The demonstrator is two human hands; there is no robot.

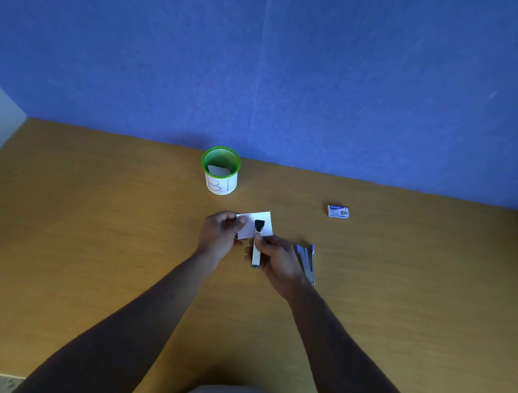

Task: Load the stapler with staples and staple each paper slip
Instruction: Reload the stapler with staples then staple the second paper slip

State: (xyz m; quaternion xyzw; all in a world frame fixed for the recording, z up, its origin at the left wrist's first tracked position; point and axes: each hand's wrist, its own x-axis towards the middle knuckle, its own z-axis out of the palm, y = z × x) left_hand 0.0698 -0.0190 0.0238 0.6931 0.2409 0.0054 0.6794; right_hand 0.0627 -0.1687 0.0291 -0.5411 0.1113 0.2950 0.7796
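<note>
My left hand pinches the left edge of a white paper slip held above the wooden table. My right hand grips a silver stapler with a black tip, and the tip lies over the slip's middle. A small blue staple box lies on the table to the right. More paper slips lie on the table just right of my right hand, partly hidden by it.
A green mesh cup with a white label stands behind the hands near the blue wall and holds a paper slip. The table's front edge runs along the bottom of the view.
</note>
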